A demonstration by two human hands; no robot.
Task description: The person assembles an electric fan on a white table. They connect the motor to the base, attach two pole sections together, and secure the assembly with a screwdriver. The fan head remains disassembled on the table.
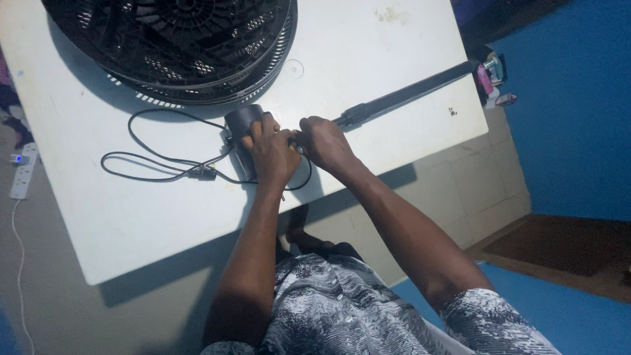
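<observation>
Centrally, a black fan motor housing [242, 126] is gripped on the white bench [368, 46] by the left hand [271, 152], fingers curled over it. The right hand [327, 141] is closed just beside it, near a black pole [407, 93]. Fan grilles [190, 46] and a cord [154, 164] are laid alongside. Tiled floor [480, 190] and blue wall [578, 118] are seen beyond.

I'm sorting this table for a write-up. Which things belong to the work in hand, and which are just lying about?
In hand:
left hand on the dark fan motor housing
right hand at the black pole
black cord
black fan grille

Lying about:
white power strip on the floor
small bottles past the white table
</observation>
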